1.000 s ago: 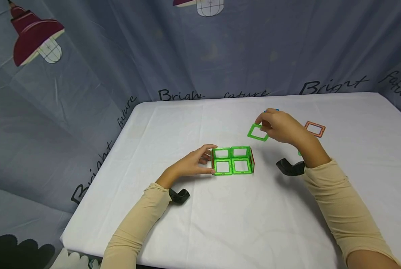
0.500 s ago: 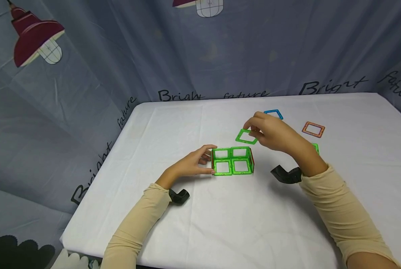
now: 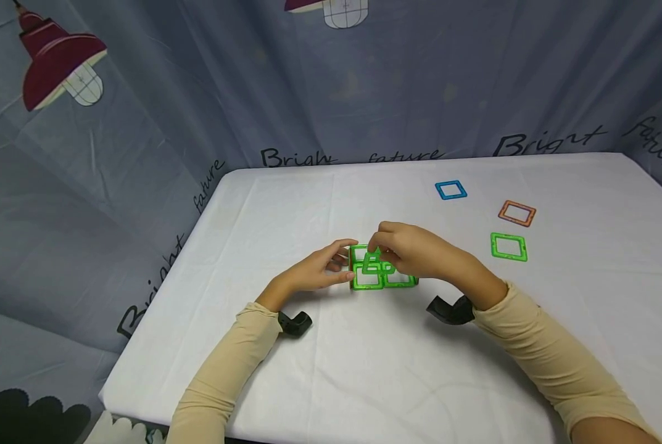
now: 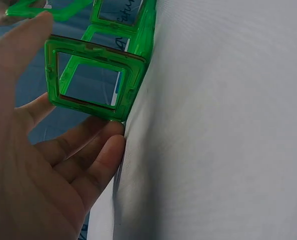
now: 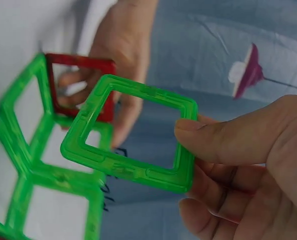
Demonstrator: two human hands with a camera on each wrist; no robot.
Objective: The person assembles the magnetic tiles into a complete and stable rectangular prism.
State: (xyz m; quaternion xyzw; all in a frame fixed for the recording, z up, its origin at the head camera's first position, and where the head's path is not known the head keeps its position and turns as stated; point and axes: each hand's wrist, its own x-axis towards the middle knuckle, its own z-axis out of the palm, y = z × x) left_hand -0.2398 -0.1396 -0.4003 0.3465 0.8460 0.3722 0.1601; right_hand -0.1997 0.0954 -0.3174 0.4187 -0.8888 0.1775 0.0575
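Observation:
A low green tile structure (image 3: pixel 398 277) stands at the middle of the white table (image 3: pixel 364 370), with a red tile (image 5: pixel 78 65) at one end. My left hand (image 3: pixel 346 264) rests at its left end, fingers (image 4: pixel 101 160) straight against the end tile (image 4: pixel 93 75), thumb near the tile's top edge. My right hand (image 3: pixel 380 246) pinches a loose green square tile (image 3: pixel 372 264) by one corner and holds it tilted just above the structure's left half. In the right wrist view the thumb (image 5: pixel 223 140) lies on that tile (image 5: pixel 133 135), over the green frames (image 5: pixel 38 175).
Three loose square tiles lie flat at the right back of the table: blue (image 3: pixel 450 190), orange (image 3: pixel 516 213) and green (image 3: pixel 509 246). A grey printed curtain (image 3: pixel 331 92) hangs behind and to the left. The table's left edge (image 3: pixel 164 277) drops off near my left arm.
My right hand carried the green tile from the back right down and left to just over the structure, uncovering the blue and green loose tiles. The left hand stayed put.

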